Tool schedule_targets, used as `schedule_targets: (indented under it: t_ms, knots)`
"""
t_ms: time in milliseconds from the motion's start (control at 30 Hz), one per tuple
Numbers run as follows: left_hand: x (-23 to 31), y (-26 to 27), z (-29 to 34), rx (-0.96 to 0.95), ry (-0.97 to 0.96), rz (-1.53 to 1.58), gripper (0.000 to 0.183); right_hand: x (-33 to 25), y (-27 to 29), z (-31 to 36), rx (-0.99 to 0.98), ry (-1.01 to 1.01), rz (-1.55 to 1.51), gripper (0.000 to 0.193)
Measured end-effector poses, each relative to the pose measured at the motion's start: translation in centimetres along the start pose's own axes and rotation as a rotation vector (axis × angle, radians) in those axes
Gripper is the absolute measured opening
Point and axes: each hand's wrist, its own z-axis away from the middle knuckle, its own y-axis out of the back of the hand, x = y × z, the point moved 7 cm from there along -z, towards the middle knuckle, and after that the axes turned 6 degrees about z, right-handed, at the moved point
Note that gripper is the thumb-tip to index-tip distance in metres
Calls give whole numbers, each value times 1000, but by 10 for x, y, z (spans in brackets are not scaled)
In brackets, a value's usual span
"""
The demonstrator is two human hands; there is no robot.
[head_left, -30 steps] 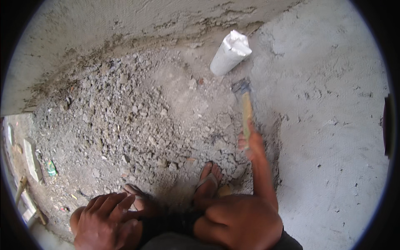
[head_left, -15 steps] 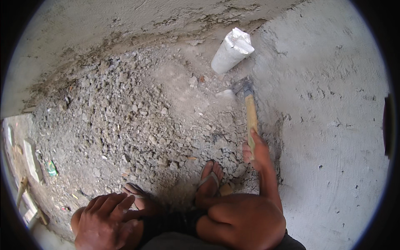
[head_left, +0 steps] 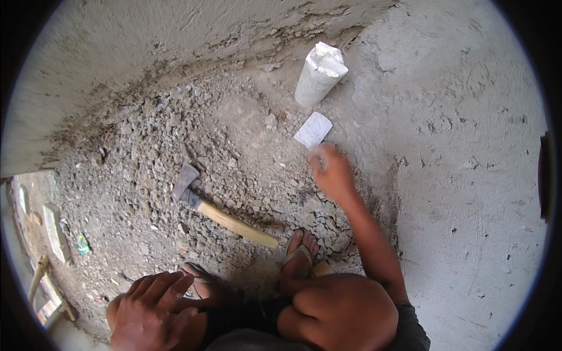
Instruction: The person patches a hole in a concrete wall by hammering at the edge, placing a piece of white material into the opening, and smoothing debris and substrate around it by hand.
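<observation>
A pale, flat, roughly rectangular slab (head_left: 313, 130) lies on the dusty ground just in front of the white column. At its near edge is my right hand (head_left: 332, 172), fingers curled and smeared by motion, so I cannot tell whether they touch it. A hatchet (head_left: 225, 219) with a grey metal head and a wooden handle rests on the rubble, out of both hands. My left hand (head_left: 149, 307) rests over my left knee with its fingers stretched out, holding nothing.
A white column (head_left: 319, 76) with a rough, broken top stands near the far corner. Rough plastered walls rise along the far side (head_left: 193, 35) and the right (head_left: 468, 193). Loose rubble (head_left: 175, 152) covers the floor. Pale blocks (head_left: 55, 234) and a green wrapper (head_left: 83, 244) lie at left.
My right hand has let go of the hatchet, which now lies further left on the rubble. That hand has moved up to the slab, now in fuller view. My left hand stays put.
</observation>
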Motion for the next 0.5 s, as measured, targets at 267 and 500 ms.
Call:
schedule_targets:
  t_ms: [267,500]
  knots:
    - [6,3,3,8,40,-15,49,73,-29,-82,-177,-286,437,118]
    - [1,-7,9,-89,110,-23,48,-32,-70,-56,-157,-282,-478,96]
